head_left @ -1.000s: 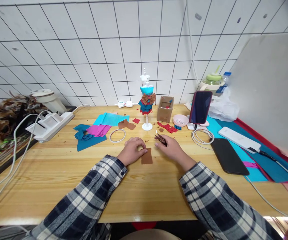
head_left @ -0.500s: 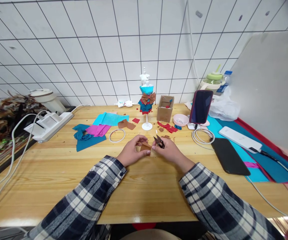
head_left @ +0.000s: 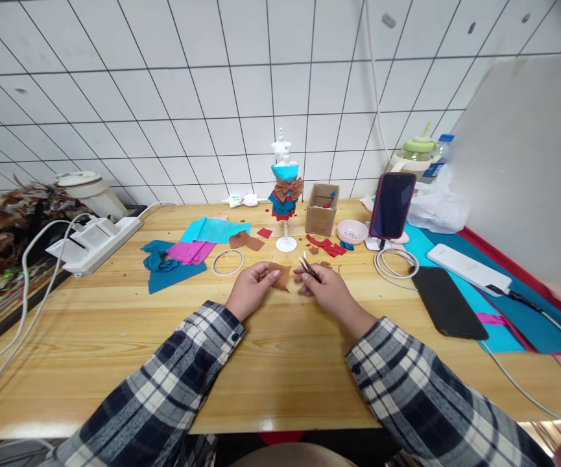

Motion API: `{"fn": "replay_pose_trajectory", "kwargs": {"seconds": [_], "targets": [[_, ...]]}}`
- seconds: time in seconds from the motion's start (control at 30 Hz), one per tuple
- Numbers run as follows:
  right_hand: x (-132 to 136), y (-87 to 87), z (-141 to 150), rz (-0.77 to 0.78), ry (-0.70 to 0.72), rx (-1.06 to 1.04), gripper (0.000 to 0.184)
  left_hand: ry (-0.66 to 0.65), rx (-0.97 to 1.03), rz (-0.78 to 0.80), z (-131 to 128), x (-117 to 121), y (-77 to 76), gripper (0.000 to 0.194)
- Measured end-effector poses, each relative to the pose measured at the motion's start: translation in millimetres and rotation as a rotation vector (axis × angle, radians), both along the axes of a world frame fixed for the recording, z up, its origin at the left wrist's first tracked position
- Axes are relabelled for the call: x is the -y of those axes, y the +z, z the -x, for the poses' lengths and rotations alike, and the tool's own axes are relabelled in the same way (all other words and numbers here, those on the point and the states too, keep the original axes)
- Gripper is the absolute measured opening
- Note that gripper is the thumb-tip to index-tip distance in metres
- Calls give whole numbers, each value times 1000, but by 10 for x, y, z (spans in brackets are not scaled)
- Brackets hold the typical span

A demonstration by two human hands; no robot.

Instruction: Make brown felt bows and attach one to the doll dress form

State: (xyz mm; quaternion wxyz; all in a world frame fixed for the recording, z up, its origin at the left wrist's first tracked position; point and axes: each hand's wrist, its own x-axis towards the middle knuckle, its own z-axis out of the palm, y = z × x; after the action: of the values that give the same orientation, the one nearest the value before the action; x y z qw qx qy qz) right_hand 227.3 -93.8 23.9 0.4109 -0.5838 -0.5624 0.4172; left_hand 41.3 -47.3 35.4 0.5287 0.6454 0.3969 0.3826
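Note:
Between thumb and fingers, my left hand (head_left: 252, 287) pinches a small piece of brown crepe paper (head_left: 280, 277), which stands out to the right. Close by on the right, my right hand (head_left: 326, 288) is closed around a pair of dark thread snips (head_left: 310, 268), their tips pointing up and left. The snips and the paper are apart. Behind both hands stands a small white dress form (head_left: 286, 244) wearing a blue and red outfit with a brown bow (head_left: 288, 189).
Crepe paper pieces (head_left: 216, 230) and a white ring (head_left: 227, 262) lie to the left. Beyond my right hand are red scraps (head_left: 329, 246), a cardboard box (head_left: 322, 209), a pink bowl (head_left: 352, 231) and a propped phone (head_left: 393, 206). A power strip (head_left: 100, 245) sits far left.
My right hand has let go of the brown paper's edge and moved slightly away. The paper now lies flatter in my left hand, and the snips have turned.

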Motion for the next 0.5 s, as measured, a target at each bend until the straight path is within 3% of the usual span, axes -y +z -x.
{"fn": "replay_pose_trajectory", "kwargs": {"seconds": [0.17, 0.3, 0.5], "targets": [[34, 47, -28, -78, 83, 418, 24, -22, -58, 18, 42, -47, -28, 37], [62, 60, -11, -112, 151, 387, 42, -107, -109, 57, 59, -49, -24, 38], [60, 17, -18, -111, 204, 401, 39, -98, -86, 82, 76, -64, -21, 38]]}}
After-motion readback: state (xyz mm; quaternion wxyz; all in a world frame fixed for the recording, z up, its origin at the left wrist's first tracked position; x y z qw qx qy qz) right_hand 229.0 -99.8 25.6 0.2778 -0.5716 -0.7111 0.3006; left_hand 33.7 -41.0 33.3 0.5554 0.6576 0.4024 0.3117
